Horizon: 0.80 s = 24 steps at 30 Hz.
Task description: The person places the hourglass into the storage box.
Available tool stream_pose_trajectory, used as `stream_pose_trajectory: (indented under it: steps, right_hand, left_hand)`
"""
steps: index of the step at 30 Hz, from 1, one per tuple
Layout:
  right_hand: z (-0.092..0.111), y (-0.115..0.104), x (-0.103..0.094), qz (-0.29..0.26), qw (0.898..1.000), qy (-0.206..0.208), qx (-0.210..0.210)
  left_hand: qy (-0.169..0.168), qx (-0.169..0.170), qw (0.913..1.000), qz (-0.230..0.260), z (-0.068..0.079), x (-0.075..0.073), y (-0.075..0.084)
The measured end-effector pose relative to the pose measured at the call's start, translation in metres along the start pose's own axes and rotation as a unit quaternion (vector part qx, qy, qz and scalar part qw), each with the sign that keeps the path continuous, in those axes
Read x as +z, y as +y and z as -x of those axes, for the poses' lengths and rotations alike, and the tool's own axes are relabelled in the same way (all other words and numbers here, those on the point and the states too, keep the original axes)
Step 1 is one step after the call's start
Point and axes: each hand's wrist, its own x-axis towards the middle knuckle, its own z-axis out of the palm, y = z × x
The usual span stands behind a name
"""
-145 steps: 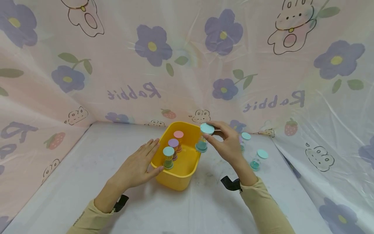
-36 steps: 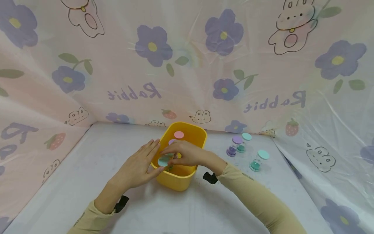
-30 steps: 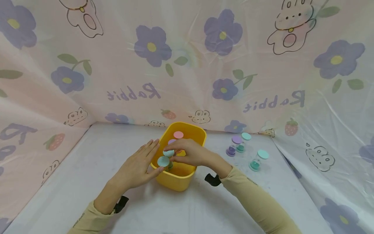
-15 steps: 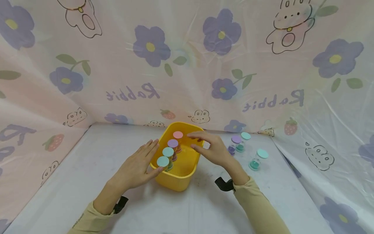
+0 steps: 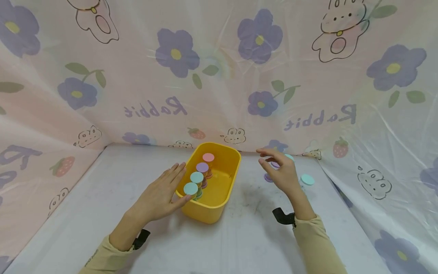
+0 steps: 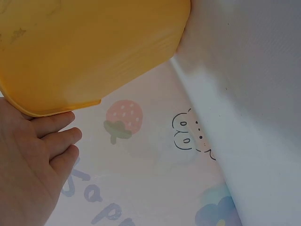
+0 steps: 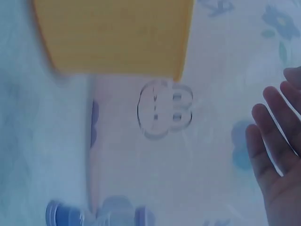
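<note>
My left hand (image 5: 155,196) lies with straight fingers along the left rim of a yellow bin (image 5: 203,215), its thumb at the near corner. In the left wrist view the fingertips touch the bin's rim. Sand timers stand in a row inside the bin's left side: one pink-capped (image 5: 208,157), one purple-capped (image 5: 202,168) and two teal-capped (image 5: 196,177). My right hand (image 5: 282,173) holds nothing and hovers at the timers on the right, fingers apart and loosely bent. It partly hides a purple sand timer (image 5: 268,177), a teal one (image 5: 289,156) behind and another teal one (image 5: 307,179).
The white table (image 5: 137,243) carries the bin near its middle. A printed plastic sheet with flowers and rabbits (image 5: 219,87) rises behind the table and along both sides. In the right wrist view, a timer (image 7: 70,214) lies across the bottom edge.
My right hand lowered a teal sand timer into the bin's near left corner, let go of it and moved right to the timers on the table. The left hand stayed at the rim.
</note>
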Motion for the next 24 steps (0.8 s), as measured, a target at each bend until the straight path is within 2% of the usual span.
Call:
stream_pose_trajectory:
  steps: [3, 7, 12, 17, 24]
  right_hand:
    - [0.003, 0.002, -0.011, -0.002, 1.000, 0.021, -0.009]
    - [0.012, 0.029, -0.025, 0.008, 0.999, 0.041, -0.011]
    - [0.026, 0.058, -0.046, 0.065, 0.996, 0.059, 0.033]
    - [0.036, 0.072, -0.065, 0.108, 0.989, 0.061, 0.075]
    - [0.053, 0.087, -0.085, 0.149, 0.980, 0.042, 0.122]
  left_hand:
    - [0.002, 0.002, 1.0000, 0.000, 0.000, 0.000, -0.001]
    - [0.002, 0.003, 1.0000, 0.001, 0.000, 0.001, -0.001]
    - [-0.002, -0.002, 1.0000, 0.001, 0.000, 0.000, 0.000]
    - [0.001, 0.002, 1.0000, 0.000, 0.000, 0.000, 0.000]
    - [0.000, 0.002, 1.0000, 0.004, 0.000, -0.001, 0.000]
